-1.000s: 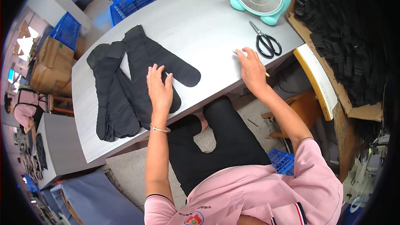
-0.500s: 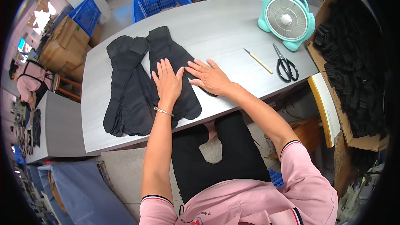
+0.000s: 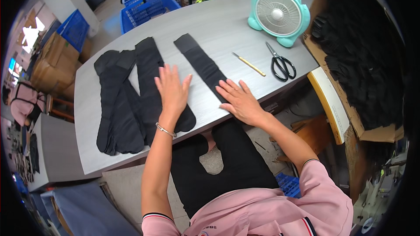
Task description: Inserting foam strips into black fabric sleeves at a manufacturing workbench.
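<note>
Black fabric piece (image 3: 199, 59) – a single long strip – lies on the worktop (image 3: 227, 22) to the right of the other black pieces (image 3: 118, 100), with a bare gap between them. The right hand (image 3: 242, 103) rests flat over its near end, fingers spread; the left hand (image 3: 172, 94) lies palm down on the nearest of the other pieces. The hands are apart, and neither appears to grip anything. The step in hand looks like separating one piece from the group while steadying the rest. The next move probably calls for light, even pressure – enough to guide the strip without creasing it or dragging its neighbours.

Half a second ago the hands were side by side over the overlapping pieces; now the right hand is farther right, and the strip is clear of the group with its far end exposed. The pen-like tool (image 3: 249, 64) and the scissors (image 3: 275, 56) lie beyond the right hand, untouched, as they did in that frame.
</note>
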### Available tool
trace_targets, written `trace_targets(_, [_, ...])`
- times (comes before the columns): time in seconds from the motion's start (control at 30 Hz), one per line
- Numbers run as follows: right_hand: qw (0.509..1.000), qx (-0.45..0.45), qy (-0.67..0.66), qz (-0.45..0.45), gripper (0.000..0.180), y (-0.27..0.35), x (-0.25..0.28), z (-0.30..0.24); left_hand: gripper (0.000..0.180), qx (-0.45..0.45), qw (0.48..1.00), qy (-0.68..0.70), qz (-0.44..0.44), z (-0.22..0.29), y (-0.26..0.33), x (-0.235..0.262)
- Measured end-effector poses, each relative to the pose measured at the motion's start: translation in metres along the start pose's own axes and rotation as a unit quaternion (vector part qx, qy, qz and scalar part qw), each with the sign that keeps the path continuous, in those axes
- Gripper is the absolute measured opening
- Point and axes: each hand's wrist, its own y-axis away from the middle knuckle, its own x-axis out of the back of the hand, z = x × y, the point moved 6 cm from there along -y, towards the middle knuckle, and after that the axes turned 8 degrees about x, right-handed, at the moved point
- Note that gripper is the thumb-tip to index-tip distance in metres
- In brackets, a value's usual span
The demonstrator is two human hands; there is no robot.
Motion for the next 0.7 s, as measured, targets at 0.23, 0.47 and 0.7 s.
trace_targets(0.23, [0.999, -0.036, -0.024, 0.0, 0.071, -0.037, -0.028, -0.001, 0.066, -0.019, 0.988, -0.031, -0.151, 0.048, -0.012, -0.054])
trace_targets(0.47, [0.992, -0.043, -0.091, 0.07, 0.049, 0.037, 0.014, 0.015, 0.067, -0.049, 0.991, -0.087, -0.092, 0.037, -0.018, -0.064])
trace_targets(0.7, [0.958, -0.197, 0.078, 0.195, 0.037, 0.208, 0.14, 0.094, 0.065, -0.026, 0.989, 0.059, -0.134, 0.049, 0.021, -0.046])
